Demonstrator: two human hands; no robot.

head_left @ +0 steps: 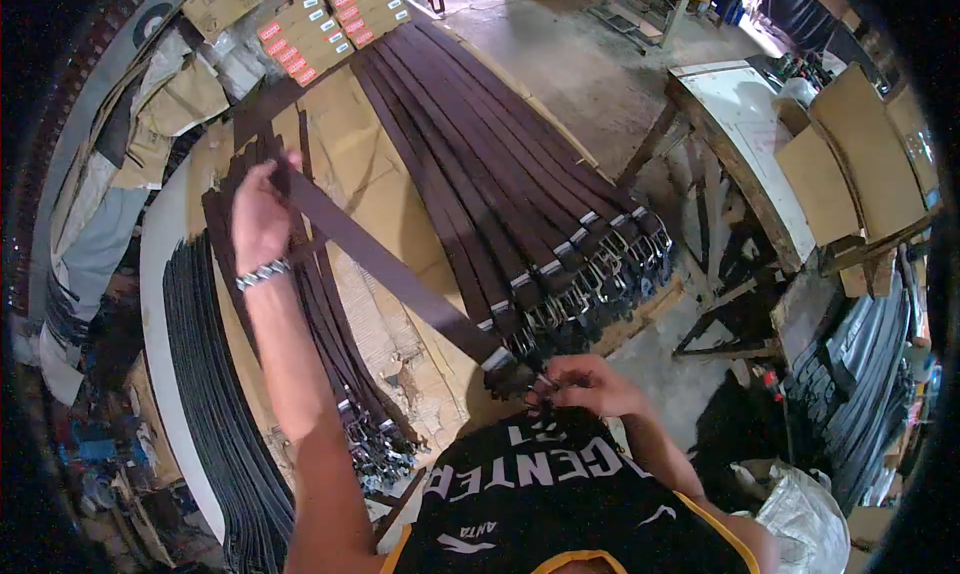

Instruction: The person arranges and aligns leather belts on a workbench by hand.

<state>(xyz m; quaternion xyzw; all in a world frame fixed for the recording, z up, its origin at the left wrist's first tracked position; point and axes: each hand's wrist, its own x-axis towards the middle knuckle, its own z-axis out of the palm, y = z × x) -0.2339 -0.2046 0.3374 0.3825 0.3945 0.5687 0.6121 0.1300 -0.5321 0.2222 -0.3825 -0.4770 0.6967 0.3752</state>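
Note:
A dark brown belt stretches diagonally between my two hands. My left hand, with a bracelet on the wrist, is closed round its upper part, over a bundle of brown straps. Near my chest my right hand is closed at the buckle end, beside a pale band on the belt; the fingertips partly hide the buckle. To the right of the held belt lies a wide row of brown belts, their metal buckles gathered at the near end. A narrower bundle with buckles lies below my left forearm.
Stacked cardboard boxes stand at the table's far end. Black straps hang along the left side. A white-topped table holding cardboard sheets is at the right, with dark straps below. A plastic sack sits at lower right.

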